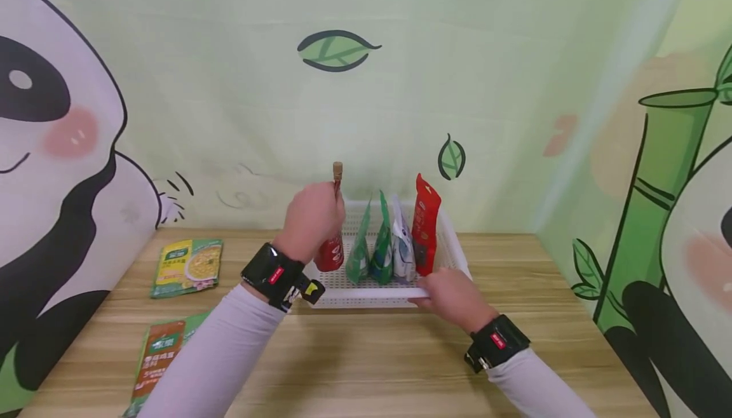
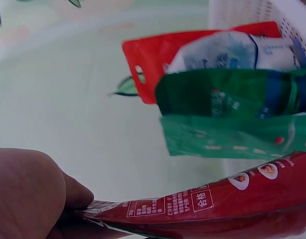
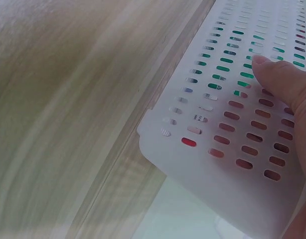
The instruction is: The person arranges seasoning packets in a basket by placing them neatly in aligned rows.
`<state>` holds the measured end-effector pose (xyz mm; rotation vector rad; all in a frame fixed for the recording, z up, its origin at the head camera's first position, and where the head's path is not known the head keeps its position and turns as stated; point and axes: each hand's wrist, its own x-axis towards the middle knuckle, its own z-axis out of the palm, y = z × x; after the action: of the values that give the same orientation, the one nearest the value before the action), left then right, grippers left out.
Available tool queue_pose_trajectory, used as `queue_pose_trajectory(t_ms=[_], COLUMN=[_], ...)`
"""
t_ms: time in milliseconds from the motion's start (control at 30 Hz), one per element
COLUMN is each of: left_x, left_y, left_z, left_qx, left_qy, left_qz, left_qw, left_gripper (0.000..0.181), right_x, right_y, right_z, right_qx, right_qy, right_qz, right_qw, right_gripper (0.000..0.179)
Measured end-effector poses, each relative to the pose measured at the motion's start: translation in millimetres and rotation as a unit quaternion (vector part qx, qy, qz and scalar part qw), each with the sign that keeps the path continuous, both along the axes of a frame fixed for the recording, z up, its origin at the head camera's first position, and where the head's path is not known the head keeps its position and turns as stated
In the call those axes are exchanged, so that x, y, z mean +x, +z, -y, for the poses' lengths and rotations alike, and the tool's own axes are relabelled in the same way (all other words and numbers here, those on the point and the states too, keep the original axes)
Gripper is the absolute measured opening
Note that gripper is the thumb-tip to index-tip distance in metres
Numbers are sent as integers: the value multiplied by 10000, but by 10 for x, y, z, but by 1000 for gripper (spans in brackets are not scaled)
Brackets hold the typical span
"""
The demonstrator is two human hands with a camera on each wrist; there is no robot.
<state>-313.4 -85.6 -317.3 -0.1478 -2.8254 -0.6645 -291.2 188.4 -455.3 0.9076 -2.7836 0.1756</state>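
My left hand pinches the top end of a dark red food pouch. The pouch hangs upright at the left end of a white perforated plastic basket, its lower part over the basket's inside. To its right two green pouches stand on edge, followed by a white and blue pouch and a taller bright red pouch. At the basket's front right, my right hand grips the rim. In the right wrist view its thumb presses on the slotted outer wall.
On the wooden table at the left lies a yellow and green food packet. Nearer me is a brown and green packet, partly hidden by my left sleeve. A panda-print backdrop rises behind the table and along its sides.
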Motion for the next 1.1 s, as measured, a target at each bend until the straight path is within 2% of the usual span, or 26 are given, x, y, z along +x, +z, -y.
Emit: queue_pose_trajectory(t_ms=[267, 433, 600, 767, 933, 1100], left_x=[-321, -441, -485, -508, -512, -489], left_y=[-151, -247, -356, -462, -533, -614], left_z=[-13, -46, -41, -24, -30, -37], left_qx=[226, 519, 580, 572, 609, 662], left_qy=[164, 256, 266, 238, 186, 111], left_qz=[518, 841, 892, 771, 824, 956], left_qw=[9983, 9948, 9940, 9951, 9946, 9932], left_gripper=[29, 27, 25, 27, 28, 28], right_x=[3, -10, -19, -15, -15, -10], right_y=[1, -2, -22, -23, -33, -46], right_z=[18, 17, 28, 36, 23, 3], right_qx=[-25, -77, -63, -33, 81, 73], right_qy=[-54, -57, -57, -69, -24, -10], right_qz=[53, 15, 23, -49, -237, -218], right_qw=[10000, 10000, 10000, 10000, 9997, 9997], right_gripper=[22, 22, 24, 23, 23, 22])
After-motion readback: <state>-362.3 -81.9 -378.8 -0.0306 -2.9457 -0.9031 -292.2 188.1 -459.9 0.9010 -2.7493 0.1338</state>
